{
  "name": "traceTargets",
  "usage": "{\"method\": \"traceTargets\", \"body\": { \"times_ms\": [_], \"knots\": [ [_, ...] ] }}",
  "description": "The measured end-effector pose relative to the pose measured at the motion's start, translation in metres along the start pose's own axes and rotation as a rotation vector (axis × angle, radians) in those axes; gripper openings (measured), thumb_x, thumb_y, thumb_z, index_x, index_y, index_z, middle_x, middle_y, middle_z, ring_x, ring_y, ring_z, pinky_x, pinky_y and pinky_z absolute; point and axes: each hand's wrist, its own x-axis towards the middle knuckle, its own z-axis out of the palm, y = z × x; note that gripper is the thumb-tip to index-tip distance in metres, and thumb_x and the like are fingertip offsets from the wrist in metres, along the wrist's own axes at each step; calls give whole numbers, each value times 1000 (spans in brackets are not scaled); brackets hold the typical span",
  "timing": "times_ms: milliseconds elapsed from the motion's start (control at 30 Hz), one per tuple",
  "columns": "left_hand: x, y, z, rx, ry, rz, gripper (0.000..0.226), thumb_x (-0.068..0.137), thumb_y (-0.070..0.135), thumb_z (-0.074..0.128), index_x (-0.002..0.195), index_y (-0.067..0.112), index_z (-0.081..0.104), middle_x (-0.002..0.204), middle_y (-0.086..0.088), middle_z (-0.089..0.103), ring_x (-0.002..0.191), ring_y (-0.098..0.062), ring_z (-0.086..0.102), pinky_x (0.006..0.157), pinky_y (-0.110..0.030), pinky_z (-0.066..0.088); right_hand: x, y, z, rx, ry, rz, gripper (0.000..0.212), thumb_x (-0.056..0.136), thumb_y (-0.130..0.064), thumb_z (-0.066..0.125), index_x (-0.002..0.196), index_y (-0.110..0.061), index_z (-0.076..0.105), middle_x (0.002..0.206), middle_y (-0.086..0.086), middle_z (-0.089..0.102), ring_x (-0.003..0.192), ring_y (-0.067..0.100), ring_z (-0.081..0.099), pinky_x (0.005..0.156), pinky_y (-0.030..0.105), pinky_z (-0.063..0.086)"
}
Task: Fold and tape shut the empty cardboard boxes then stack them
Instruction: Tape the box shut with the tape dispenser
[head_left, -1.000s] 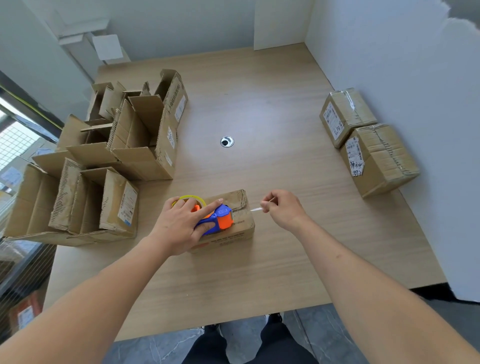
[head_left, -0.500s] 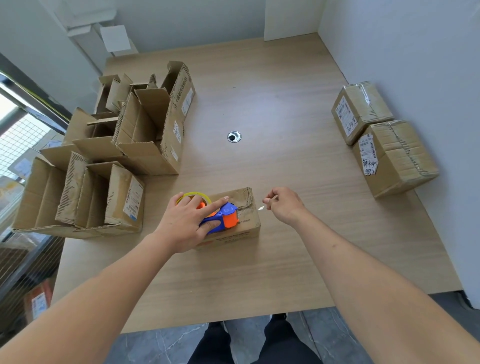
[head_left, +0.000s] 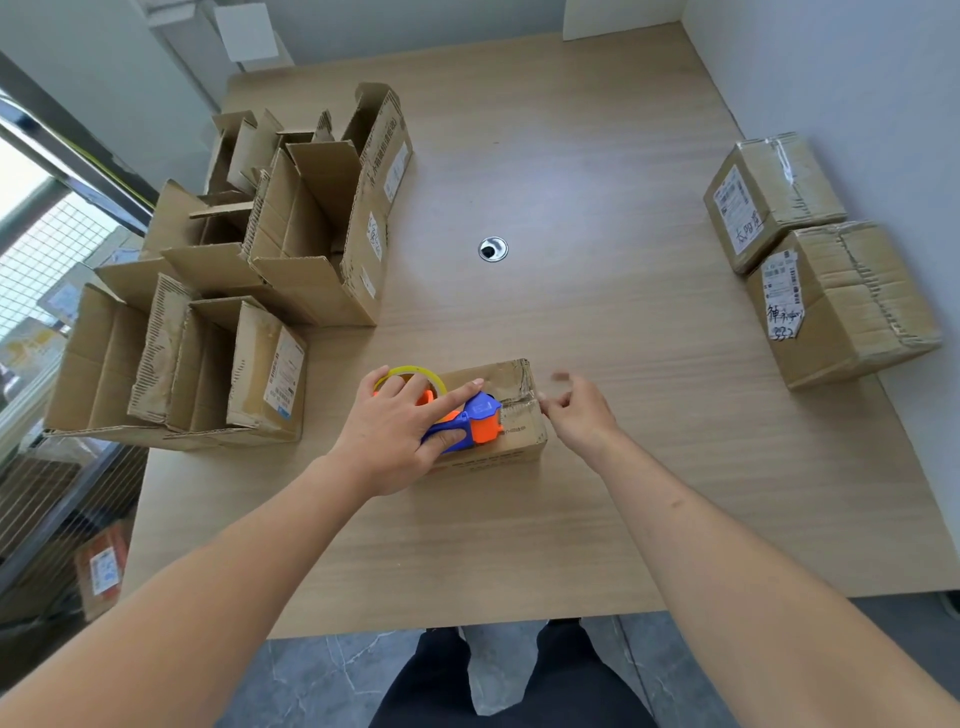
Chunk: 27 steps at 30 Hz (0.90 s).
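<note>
A small closed cardboard box (head_left: 511, 384) lies on the table in front of me. On top of it sits a blue and orange tape dispenser (head_left: 475, 423) with a yellowish tape roll. My left hand (head_left: 400, 431) grips the dispenser, forefinger stretched along its top. At the box's right end my right hand (head_left: 582, 415) has its fingers curled and blurred by motion. I cannot make out whether tape is pinched between them. Two taped boxes (head_left: 810, 260) stand side by side at the right edge.
Several open boxes (head_left: 291, 260) with raised flaps crowd the table's left side. A round cable hole (head_left: 492, 248) is in the wooden table (head_left: 597, 171). A white wall runs close behind the taped boxes. My legs show below the table's near edge.
My right hand has moved left, from holding a stretched tape end out beside the box to the box's right end. My left hand stays on the dispenser.
</note>
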Motion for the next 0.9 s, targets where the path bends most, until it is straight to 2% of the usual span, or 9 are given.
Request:
{"method": "traceTargets", "body": {
  "times_ms": [67, 167, 267, 367, 567, 633, 700, 800, 900],
  "knots": [
    [0, 0, 1, 9, -2, 4, 57, 101, 66, 21, 156, 59, 6, 108, 8, 51, 108, -21, 52, 118, -49, 24, -2, 5, 0, 57, -9, 26, 70, 91, -40, 71, 148, -44, 32, 91, 2, 66, 93, 24, 64, 86, 43, 56],
    [0, 0, 1, 15, -11, 2, 58, 101, 66, 20, 156, 59, 5, 110, 8, 52, 110, -21, 52, 119, -49, 23, -8, 2, 5, 27, 41, -47, 49, 95, -37, 64, 140, -48, 46, 107, -3, 64, 99, 20, 64, 94, 48, 55],
    [0, 1, 0, 5, -9, 2, 58, 100, 66, 21, 156, 59, 7, 112, 7, 54, 111, -22, 53, 119, -49, 23, -24, -14, 19, 227, 52, -165, 37, 106, -31, 49, 142, -36, 55, 133, -11, 63, 118, 6, 60, 107, 33, 48],
    [1, 2, -3, 4, -12, 2, 58, 100, 66, 24, 156, 60, 9, 115, 6, 54, 112, -23, 54, 120, -50, 23, -32, -11, 36, 322, -13, -252, 43, 110, -30, 44, 153, -31, 44, 156, -18, 43, 141, -7, 37, 119, 21, 29],
    [10, 1, -18, 6, -113, 12, 62, 95, 69, 15, 156, 59, 10, 108, 2, 57, 110, -24, 54, 119, -44, 25, -31, -3, 49, 320, 53, -263, 42, 110, -35, 40, 151, -43, 42, 154, -27, 41, 137, -18, 33, 115, 16, 27],
    [16, -1, -29, 11, -144, 30, 59, 98, 67, 16, 156, 57, 16, 91, 5, 54, 93, -21, 54, 108, -38, 35, -32, -4, 50, 330, 53, -249, 40, 110, -38, 40, 150, -45, 43, 153, -27, 43, 138, -14, 37, 115, 19, 30],
    [22, -3, -41, -44, -208, 10, 53, 103, 64, 24, 155, 57, 22, 85, 7, 53, 82, -20, 49, 88, -35, 41, -35, -6, 48, 321, 51, -239, 40, 110, -39, 40, 149, -47, 43, 152, -27, 44, 137, -14, 38, 115, 18, 30],
    [32, -8, -53, -207, -361, -79, 47, 103, 61, 34, 150, 59, 32, 108, 7, 63, 92, -21, 52, 75, -34, 40, -39, -10, 44, 286, 42, -226, 41, 110, -38, 39, 150, -49, 42, 143, -33, 45, 120, -31, 37, 105, 7, 30],
    [39, -20, -58, -310, -457, -103, 43, 103, 60, 37, 146, 57, 42, 133, 12, 60, 109, -19, 53, 86, -37, 43, -41, -12, 44, 235, 67, -205, 41, 110, -39, 41, 149, -50, 43, 135, -34, 48, 114, -26, 45, 95, -3, 29]
  ]
}}
